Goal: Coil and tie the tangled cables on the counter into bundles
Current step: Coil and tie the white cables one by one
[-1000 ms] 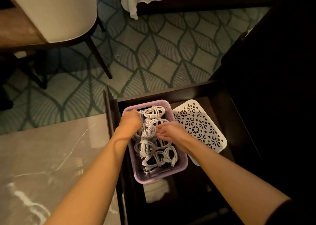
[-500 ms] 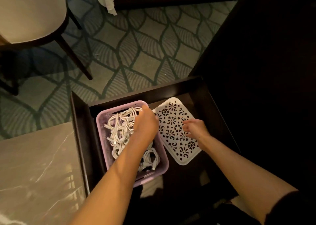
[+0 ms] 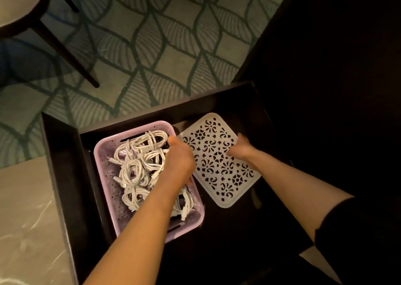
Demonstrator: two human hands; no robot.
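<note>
The left hand (image 3: 180,161), fingers hidden and grip unclear, likely steadies the pink basket (image 3: 103,167) of coiled cables (image 3: 134,169) while the right hand (image 3: 240,149) pinches the edge of the white lid (image 3: 219,169), probably to cover it

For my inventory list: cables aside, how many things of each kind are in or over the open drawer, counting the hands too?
pink basket: 1
white patterned lid: 1
hands: 2 (left hand, right hand)
Total: 4
</note>
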